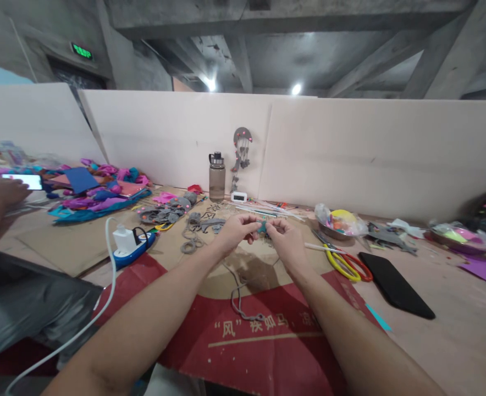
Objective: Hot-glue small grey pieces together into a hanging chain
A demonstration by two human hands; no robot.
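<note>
My left hand [239,231] and my right hand [285,237] meet above the middle of the table, fingertips closed in a pinch. Between them is a small teal piece [263,226], mostly covered by the fingers, so its exact kind does not show. Below the hands a grey cord [239,300] trails over a red and brown cardboard sheet [263,352] with printed characters. I cannot tell whether the cord joins the teal piece. Left of my hands lies more grey cord [190,245] beside grey cut pieces [212,224].
To the right are scissors [346,264], a black phone [395,285] and a bowl [337,232] of wrapped material. A bottle [217,181] stands behind, near a grey hanging ornament [242,148]. Leftward, a power strip [133,250] trails a white cable [113,275]; another person's hand [4,192] holds a lit phone.
</note>
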